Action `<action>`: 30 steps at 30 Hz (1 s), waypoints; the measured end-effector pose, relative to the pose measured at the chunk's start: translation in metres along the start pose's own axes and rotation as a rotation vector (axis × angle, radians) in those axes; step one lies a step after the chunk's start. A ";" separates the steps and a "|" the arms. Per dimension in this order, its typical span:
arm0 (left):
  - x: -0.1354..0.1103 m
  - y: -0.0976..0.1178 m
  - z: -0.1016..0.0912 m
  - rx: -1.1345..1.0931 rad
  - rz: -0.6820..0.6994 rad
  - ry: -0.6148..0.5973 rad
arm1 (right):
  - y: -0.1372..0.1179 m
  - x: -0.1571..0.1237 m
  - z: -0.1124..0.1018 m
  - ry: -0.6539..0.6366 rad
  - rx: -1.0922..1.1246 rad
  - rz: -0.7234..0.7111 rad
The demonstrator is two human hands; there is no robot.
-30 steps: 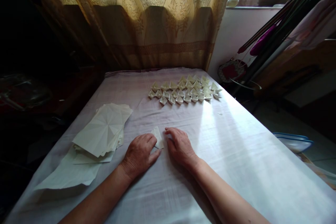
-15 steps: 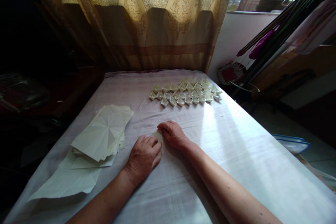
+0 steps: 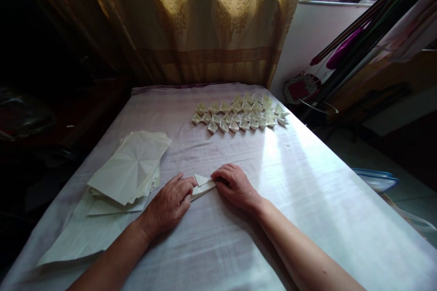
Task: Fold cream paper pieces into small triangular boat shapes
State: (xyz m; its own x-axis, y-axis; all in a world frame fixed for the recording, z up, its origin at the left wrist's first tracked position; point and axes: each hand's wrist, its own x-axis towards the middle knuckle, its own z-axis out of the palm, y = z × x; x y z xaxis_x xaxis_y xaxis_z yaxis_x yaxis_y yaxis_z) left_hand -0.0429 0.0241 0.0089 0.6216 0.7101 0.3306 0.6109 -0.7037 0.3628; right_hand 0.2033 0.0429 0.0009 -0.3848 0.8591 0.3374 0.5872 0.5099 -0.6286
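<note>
A partly folded piece of pale paper (image 3: 202,187) lies on the cloth-covered table between my two hands. My left hand (image 3: 172,201) is closed on its left end, fingers bent over the edge. At the other end my right hand (image 3: 235,185) pinches the tip between thumb and fingers. One triangular flap of the paper shows on top; its ends are hidden under my fingers. Left of my left hand lies a stack of creased paper sheets (image 3: 131,168), the top one with folds radiating from its middle.
Several folded paper boats (image 3: 235,116) stand in rows toward the table's far side. A larger pale sheet (image 3: 78,241) lies under the stack. A patterned curtain (image 3: 205,50) hangs behind the white tablecloth (image 3: 218,245). A blue-rimmed container (image 3: 375,179) is beyond the right edge.
My hands have moved apart, the left going left and the right shifting right and slightly down. More of the folded paper between them now shows.
</note>
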 end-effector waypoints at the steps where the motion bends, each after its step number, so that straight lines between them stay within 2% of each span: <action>1: 0.000 0.001 0.000 -0.010 -0.014 0.000 | 0.000 0.000 0.000 -0.012 -0.008 -0.013; 6: 0.002 0.001 -0.001 -0.027 -0.032 0.000 | 0.001 -0.003 -0.002 -0.072 -0.051 -0.091; 13: 0.003 0.000 -0.003 -0.056 -0.051 -0.008 | 0.003 -0.003 -0.002 -0.078 -0.054 -0.133; 30: 0.003 0.002 -0.003 -0.070 -0.036 -0.003 | 0.000 0.000 0.002 -0.020 -0.031 -0.037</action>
State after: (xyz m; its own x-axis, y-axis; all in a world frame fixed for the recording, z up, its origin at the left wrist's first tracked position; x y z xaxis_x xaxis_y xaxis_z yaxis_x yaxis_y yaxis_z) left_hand -0.0414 0.0249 0.0131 0.6012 0.7349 0.3137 0.5972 -0.6741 0.4346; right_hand 0.2018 0.0427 0.0000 -0.4207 0.8389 0.3454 0.5942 0.5425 -0.5938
